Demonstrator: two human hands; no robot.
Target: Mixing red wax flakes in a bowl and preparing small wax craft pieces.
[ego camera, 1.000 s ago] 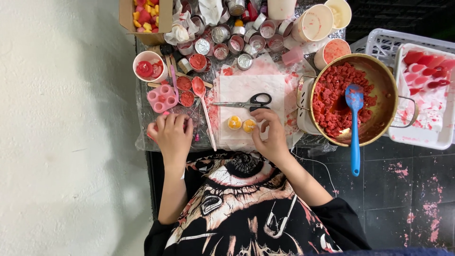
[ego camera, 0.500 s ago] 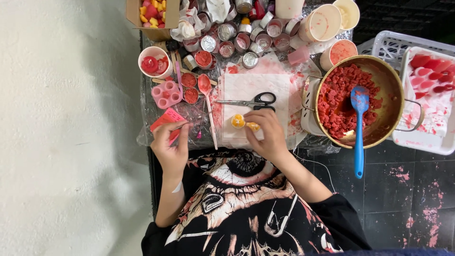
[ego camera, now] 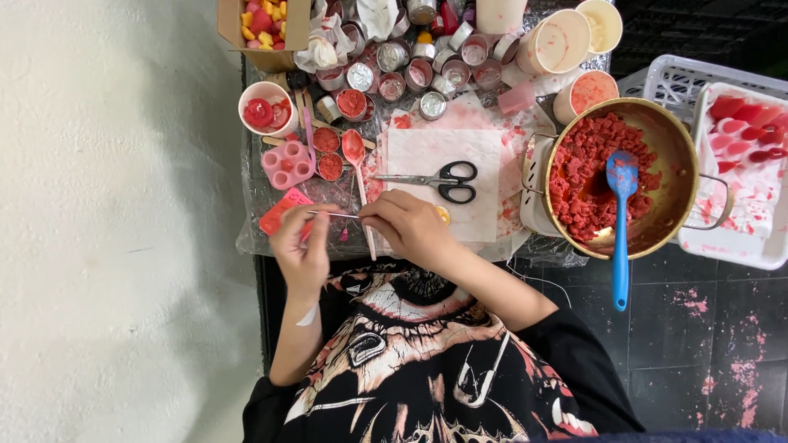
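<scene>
Thin metal pin (ego camera: 332, 215) lies along nine-to-three between your hands: your left hand (ego camera: 300, 246) pinches its nine o'clock end, also grasping the red mould (ego camera: 281, 212). Your right hand (ego camera: 410, 226) pinches its three o'clock end.

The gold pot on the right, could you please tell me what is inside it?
The gold pot holds red crumbly chunks, heaped toward its left side. A blue spatula rests with its blade among them and its handle over the near rim. What lies beneath the chunks is covered.

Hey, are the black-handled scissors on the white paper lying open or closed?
Closed. The scissors lie flat on the white paper, blades together in one thin line pointing left, the two black handle loops side by side.
</scene>
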